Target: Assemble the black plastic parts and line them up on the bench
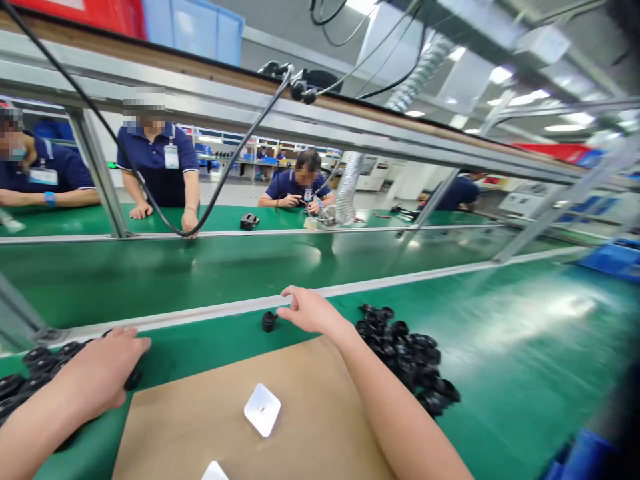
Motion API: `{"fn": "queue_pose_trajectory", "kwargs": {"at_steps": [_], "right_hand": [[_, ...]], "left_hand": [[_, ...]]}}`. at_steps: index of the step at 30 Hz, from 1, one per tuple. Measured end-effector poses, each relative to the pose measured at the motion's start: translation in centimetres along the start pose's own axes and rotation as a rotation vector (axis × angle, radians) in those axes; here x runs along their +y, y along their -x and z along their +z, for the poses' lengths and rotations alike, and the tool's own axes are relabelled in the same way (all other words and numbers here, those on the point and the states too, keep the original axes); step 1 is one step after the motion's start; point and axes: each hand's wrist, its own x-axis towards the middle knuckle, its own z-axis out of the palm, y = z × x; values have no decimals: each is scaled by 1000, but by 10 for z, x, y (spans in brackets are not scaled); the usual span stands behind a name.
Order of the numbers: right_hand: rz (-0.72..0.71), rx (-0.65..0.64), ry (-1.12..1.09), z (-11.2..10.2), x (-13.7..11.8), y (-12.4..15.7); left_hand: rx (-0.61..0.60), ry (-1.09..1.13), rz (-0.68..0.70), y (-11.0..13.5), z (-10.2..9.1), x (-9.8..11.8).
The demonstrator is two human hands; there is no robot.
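Note:
My left hand (107, 370) reaches over a pile of black round plastic parts (37, 380) at the left. Its fingers are spread, with the thumb apart from them, and one black part shows just beyond the fingertips; the palm side is hidden. Farther right, my right hand (311, 312) has thumb and index finger apart, with nothing visible between them. Close by its thumb, a small black cylindrical part (269, 321) stands on the green bench. Below lies a brown cardboard sheet (190, 413) bearing a white square block (263, 409) with a small central hole. A second white block (215, 471) is cut off by the bottom edge.
A heap of black parts (405, 357) lies right of the cardboard, beside my right forearm. A metal rail (220, 308) crosses behind my hands. A black cable (220, 190) droops from the shelf above. Several people sit or stand across the bench. A blue bin (613, 259) is far right.

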Motion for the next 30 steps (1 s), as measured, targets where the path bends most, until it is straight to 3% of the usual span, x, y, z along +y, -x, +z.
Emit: {"fn": "queue_pose_trajectory", "kwargs": {"at_steps": [3,6,8,11,14,18,23,27,30], "right_hand": [[275,56,148,-35,44,-1],[583,74,258,-58,88,-2],[732,71,286,-62,112,-1],[846,49,294,-57,134,-1],[870,6,289,-46,144,-3],[835,-44,288,-34,147,-13],[823,-56,295,-30,150,-21],[802,-33,270,-28,152,-21],[672,27,205,-30,138,-23]], "left_hand": [[-41,-157,28,-5,9,-8],[-14,-186,-8,-10,9,-3],[7,-223,3,-12,6,3],[33,-203,59,-18,4,19],[39,27,112,-25,13,45],[177,455,133,-30,44,81],[310,678,121,-30,78,97],[323,762,144,-31,80,97],[299,921,97,-32,72,101]]}}
